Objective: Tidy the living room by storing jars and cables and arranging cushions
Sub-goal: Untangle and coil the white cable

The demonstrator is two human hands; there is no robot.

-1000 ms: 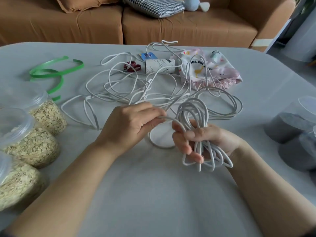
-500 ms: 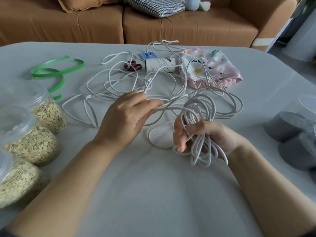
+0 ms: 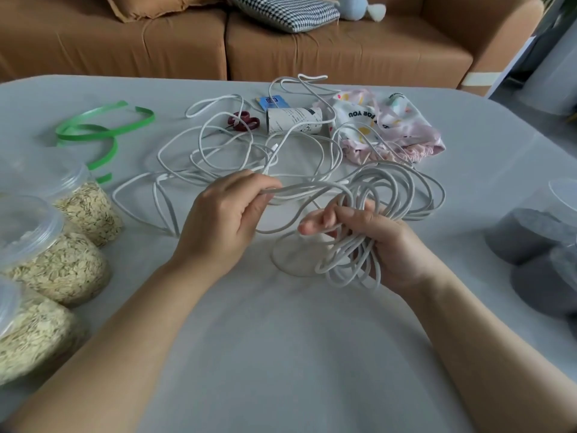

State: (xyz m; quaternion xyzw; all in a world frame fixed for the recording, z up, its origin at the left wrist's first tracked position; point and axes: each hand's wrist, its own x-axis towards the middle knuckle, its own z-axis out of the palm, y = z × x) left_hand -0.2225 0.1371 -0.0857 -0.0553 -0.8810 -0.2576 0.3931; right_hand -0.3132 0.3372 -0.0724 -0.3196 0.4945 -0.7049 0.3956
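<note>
A long white cable sprawls in tangled loops across the middle of the grey table. My right hand grips a bundle of wound cable loops that hang below its fingers. My left hand pinches a strand of the same cable just left of the bundle and holds it taut. Three clear jars of oats stand at the left edge. Dark grey jars stand at the right edge. A checked cushion and a tan cushion lie on the brown sofa.
Green ribbon curls at the far left. Behind the cable lie red scissors, a blue card, a white paper tube and a pink drawstring pouch. A blue soft toy sits on the sofa.
My left hand has drawn the strand away to the left and farther back, stretching it taut. The bundle in my right hand has shifted right and its upper loops have spread wider.
</note>
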